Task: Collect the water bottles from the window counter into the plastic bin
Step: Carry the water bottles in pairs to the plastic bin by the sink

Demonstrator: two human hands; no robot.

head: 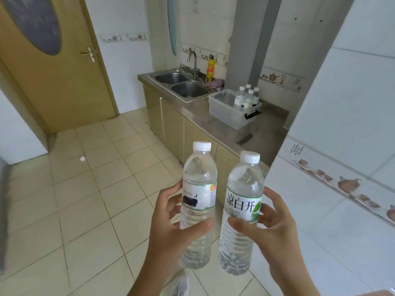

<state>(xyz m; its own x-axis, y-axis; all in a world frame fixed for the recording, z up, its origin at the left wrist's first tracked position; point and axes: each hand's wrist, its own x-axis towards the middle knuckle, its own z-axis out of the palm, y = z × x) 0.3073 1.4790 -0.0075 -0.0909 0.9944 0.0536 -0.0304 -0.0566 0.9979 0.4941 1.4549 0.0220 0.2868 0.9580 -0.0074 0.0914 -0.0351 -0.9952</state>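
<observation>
I hold two clear water bottles with white caps upright in front of me, over the tiled floor. My left hand grips the left bottle around its label and lower body. The right bottle, labelled in green and white, sits in my right hand. Farther off, a translucent plastic bin stands on the steel counter. Several more capped bottles stand upright in the bin's far right end.
A double steel sink with a tap lies left of the bin, with a yellow bottle and a pink cloth behind it. A tiled wall juts out on my right. A wooden door stands at the left.
</observation>
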